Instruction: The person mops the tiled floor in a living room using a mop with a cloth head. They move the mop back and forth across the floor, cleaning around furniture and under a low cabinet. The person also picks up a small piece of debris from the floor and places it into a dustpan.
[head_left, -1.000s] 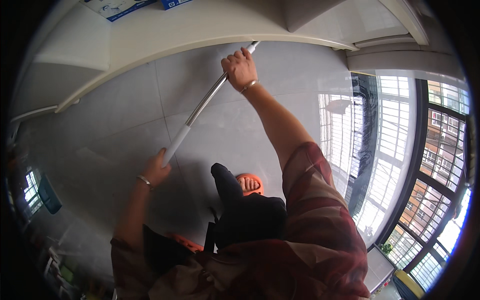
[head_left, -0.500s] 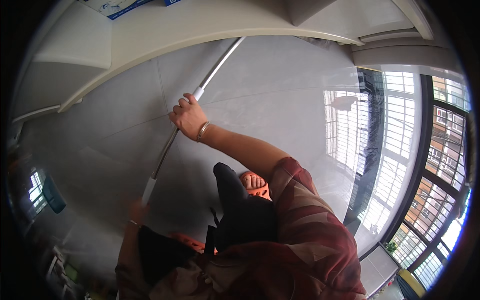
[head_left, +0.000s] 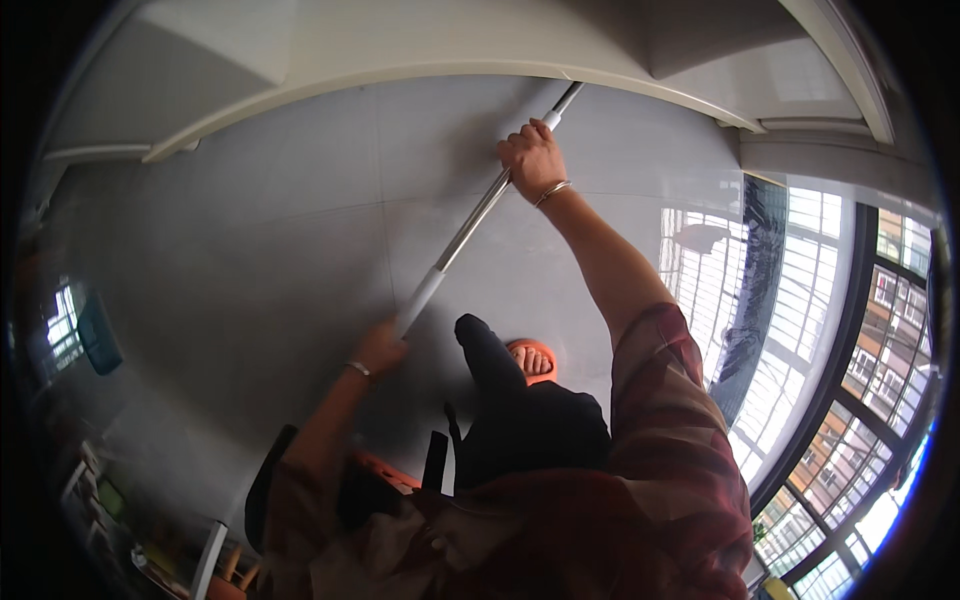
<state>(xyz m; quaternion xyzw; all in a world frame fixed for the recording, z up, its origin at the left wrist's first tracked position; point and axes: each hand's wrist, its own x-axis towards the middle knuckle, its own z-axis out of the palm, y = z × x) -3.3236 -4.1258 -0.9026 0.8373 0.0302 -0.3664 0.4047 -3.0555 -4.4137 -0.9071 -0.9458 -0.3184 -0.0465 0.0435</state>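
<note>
Two hands on one pole: the left hand, slightly blurred, grasps the white grip at the near end; the right hand is clenched around the shaft farther out, just short of a white collar.
Pole's place: above the grey tiled floor, between the person's body and the white furniture on the far side.
Long axis: a straight slant from near left to far right.
Far end: points far and right, hidden past the furniture's edge.
Shaft surface: shiny bare metal between grip and collar.
Wrists: one bracelet on the right, another bracelet on the left.
Foot: in an orange slipper, right of the grip.
Right side: a window with dark bars.
</note>
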